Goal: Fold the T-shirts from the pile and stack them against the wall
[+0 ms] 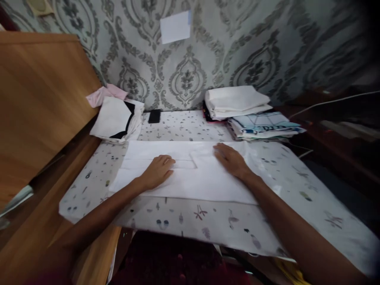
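Note:
A long white cloth (190,186), folded into a flat rectangle, lies across the patterned board in front of me. On its left part rests my left hand (158,171), palm down, fingers a little bent and apart, with nothing held. My right hand (230,159) lies flat near the cloth's right part, fingers stretched toward its far edge. Between the hands a narrow band or fold line shows on the cloth. Small creases run near my right fingertips.
At the back left sit folded white and black clothes (114,118) and a pink cloth (107,95). A black phone (154,116) lies near the wall. Stacked folded fabrics (237,103) stand at the back right. A wooden panel (41,103) rises on the left.

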Action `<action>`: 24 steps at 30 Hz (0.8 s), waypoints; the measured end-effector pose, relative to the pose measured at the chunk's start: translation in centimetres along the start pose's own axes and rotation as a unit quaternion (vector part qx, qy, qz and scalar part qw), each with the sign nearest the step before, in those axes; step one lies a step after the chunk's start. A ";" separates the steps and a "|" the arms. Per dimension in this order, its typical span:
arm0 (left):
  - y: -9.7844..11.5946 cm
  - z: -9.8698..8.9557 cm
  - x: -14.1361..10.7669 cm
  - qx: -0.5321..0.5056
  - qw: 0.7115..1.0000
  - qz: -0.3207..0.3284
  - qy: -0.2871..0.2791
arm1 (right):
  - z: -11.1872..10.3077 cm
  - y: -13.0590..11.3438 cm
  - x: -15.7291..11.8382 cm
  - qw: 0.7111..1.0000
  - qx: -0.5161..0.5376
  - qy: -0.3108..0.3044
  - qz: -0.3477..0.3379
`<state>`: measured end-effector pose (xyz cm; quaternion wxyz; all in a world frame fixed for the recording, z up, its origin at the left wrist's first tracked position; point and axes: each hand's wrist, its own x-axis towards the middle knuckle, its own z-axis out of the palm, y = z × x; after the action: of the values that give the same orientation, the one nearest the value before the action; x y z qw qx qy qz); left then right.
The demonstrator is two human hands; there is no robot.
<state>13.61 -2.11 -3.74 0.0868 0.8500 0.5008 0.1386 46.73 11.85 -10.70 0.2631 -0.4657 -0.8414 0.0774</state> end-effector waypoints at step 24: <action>-10.9 -6.7 -10.2 -0.129 0.955 -0.264 0.042 | 0.9 -19.6 -1.8 0.960 0.058 -0.144 -0.234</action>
<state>-2.27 -5.74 -2.01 0.2085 0.6623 0.6884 0.2099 32.49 -0.36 -4.80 0.1764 -0.2239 -0.9498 0.1287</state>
